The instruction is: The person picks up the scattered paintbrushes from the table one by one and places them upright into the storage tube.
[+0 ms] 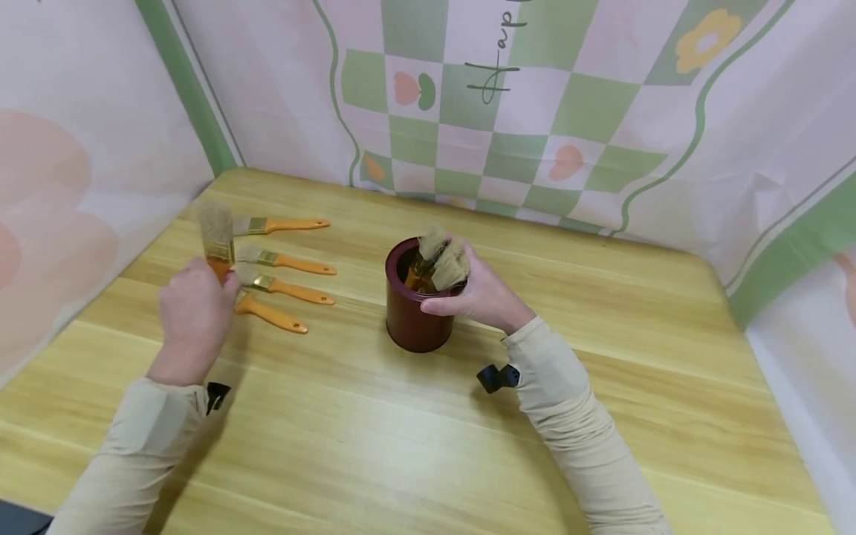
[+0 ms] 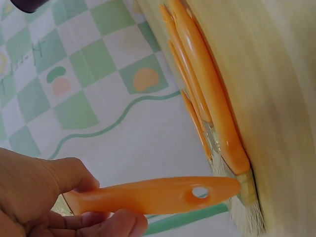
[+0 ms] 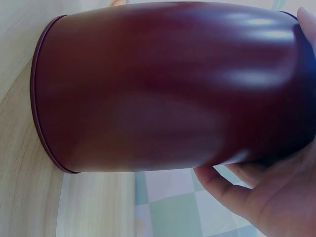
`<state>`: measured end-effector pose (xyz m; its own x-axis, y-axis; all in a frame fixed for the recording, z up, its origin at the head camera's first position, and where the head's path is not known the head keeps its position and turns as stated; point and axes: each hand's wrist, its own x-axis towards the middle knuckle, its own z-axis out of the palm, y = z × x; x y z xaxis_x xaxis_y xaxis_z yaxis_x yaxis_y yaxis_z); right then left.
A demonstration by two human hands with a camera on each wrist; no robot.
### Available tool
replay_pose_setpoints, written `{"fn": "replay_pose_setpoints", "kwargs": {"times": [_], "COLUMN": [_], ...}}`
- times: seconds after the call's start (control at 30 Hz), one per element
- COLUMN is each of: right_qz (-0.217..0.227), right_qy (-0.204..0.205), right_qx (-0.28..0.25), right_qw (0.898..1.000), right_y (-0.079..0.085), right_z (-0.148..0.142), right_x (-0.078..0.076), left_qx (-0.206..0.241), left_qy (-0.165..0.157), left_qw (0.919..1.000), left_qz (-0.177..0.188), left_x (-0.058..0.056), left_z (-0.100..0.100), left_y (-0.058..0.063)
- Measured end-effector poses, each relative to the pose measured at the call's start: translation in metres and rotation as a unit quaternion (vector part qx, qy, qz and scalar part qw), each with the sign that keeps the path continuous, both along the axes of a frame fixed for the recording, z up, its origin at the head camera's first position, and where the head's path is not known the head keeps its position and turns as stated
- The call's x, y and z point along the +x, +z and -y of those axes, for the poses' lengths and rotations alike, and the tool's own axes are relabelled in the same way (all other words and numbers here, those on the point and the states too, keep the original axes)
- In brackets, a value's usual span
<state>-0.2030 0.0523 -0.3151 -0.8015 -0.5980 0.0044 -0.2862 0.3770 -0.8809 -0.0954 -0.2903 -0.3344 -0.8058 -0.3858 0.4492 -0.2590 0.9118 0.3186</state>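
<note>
In the head view my left hand (image 1: 197,305) pinches a paintbrush (image 1: 219,266), its bristles pointing up. The orange handle (image 2: 158,196) with its hole sticks out past the thumb and fingers in the left wrist view. Several other paintbrushes (image 1: 299,290) lie in a row beside that hand, bristles to the left. My right hand (image 1: 481,293) grips the dark red can (image 1: 417,319) near its rim, thumb on the near side. At least two paintbrushes (image 1: 451,267) stand in the can, bristles up. Part of the right fingers is hidden behind the can.
The wooden table (image 1: 374,431) carries everything. Behind it hangs a checked green and white cloth (image 1: 461,111), and fabric walls stand at both sides. A dark object (image 1: 23,516) shows at the lower left corner.
</note>
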Motion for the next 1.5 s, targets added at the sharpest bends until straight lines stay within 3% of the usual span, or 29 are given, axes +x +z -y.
{"fn": "replay_pose_setpoints", "kwargs": {"times": [0.3,0.53,0.8,1.03,1.27,1.5], "right_qz": [-0.009,-0.004,-0.013,-0.019,-0.014,-0.022], "right_qy": [0.009,0.006,0.002,0.002,-0.013,0.001], "right_qx": [-0.013,-0.021,-0.013,-0.012,0.01,-0.015], "right_qw": [1.0,1.0,1.0,1.0,1.0,1.0], "right_y": [0.002,0.0,-0.003,0.0,0.001,-0.001], "right_z": [0.003,0.0,0.0,0.0,0.001,0.001], "right_x": [-0.001,0.0,0.0,0.0,0.001,-0.001], "left_qx": [0.028,0.012,0.005,0.003,0.01,0.022], "left_qy": [-0.047,-0.09,-0.162,-0.226,-0.26,-0.306], "left_qw": [0.9981,0.9957,0.9851,0.9693,0.9513,0.9108], "left_qz": [-0.031,-0.015,-0.057,-0.096,-0.165,-0.276], "left_x": [-0.009,-0.024,-0.038,-0.033,-0.031,-0.026], "left_z": [-0.01,-0.041,-0.065,-0.078,-0.089,-0.104], "left_y": [0.01,0.009,0.007,0.013,0.021,0.027]}}
